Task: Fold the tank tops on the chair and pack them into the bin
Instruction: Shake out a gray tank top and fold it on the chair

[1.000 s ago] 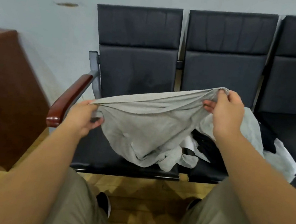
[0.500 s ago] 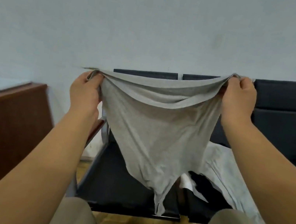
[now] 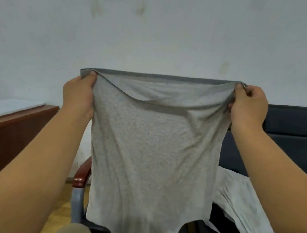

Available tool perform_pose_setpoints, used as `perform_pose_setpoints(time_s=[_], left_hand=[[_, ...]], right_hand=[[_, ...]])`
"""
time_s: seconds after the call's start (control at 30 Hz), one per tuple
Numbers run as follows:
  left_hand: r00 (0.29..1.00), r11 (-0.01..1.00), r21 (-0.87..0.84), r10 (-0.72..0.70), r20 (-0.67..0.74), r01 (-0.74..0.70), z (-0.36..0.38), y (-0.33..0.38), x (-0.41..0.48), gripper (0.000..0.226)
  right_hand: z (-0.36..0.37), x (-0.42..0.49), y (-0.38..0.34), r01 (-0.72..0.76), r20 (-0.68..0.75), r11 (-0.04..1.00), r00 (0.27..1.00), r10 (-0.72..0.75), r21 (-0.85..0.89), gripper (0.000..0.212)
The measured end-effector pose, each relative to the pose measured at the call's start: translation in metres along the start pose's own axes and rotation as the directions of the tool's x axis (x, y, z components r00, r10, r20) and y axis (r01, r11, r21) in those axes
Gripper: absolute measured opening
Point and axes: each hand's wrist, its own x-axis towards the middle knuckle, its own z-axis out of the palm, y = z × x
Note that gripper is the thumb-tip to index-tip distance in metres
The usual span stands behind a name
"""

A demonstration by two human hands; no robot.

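While the left hand [image 3: 78, 94] and right hand [image 3: 248, 107] are each pinching an upper corner, level and wide apart, the gray tank top [image 3: 154, 156] is hanging straight down between them in the head view, long axis vertical, in front of the chair [image 3: 296, 139].

One wide-angle head-worn camera faces forward at the wall [image 3: 162, 27]. The tank top [image 3: 152, 156] hangs close before it.

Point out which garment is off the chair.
The grey tank top, hanging from the left hand and right hand that pinch its upper corners; the paler garment lies on the chair.
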Motion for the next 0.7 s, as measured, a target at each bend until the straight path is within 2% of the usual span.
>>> perform_pose_setpoints(time_s=[0.2,0.3,0.4,0.47,0.6,0.7], left_hand=[[0.978,0.971,0.151,-0.168,-0.127,0.187,-0.035,-0.055,0.024,0.032],[0.962,0.948,0.200,-0.217,-0.167,0.248,-0.047,-0.094,0.026,0.020],[0.938,0.870,0.359,-0.278,-0.208,0.338,-0.060,-0.140,0.026,0.027],[0.928,0.850,0.374,-0.321,-0.190,0.370,-0.072,-0.177,0.031,0.026],[0.887,0.807,0.370,-0.414,-0.203,0.461,-0.078,-0.240,0.028,0.017],[0.884,0.771,0.432,-0.416,-0.214,0.467,-0.075,-0.286,0.034,0.018]], right_hand=[[0.016,-0.001,0.058,-0.159,0.011,0.980,0.987,0.162,-0.121,0.040],[0.024,-0.011,0.092,-0.191,0.010,0.960,0.980,0.197,-0.203,0.036],[0.036,-0.019,0.138,-0.226,0.025,0.933,0.970,0.242,-0.280,0.040],[0.046,-0.024,0.172,-0.249,0.055,0.918,0.959,0.279,-0.308,0.043],[0.069,-0.035,0.225,-0.356,0.127,0.875,0.901,0.415,-0.329,0.025],[0.088,-0.035,0.265,-0.455,0.166,0.841,0.842,0.513,-0.294,0.015]])
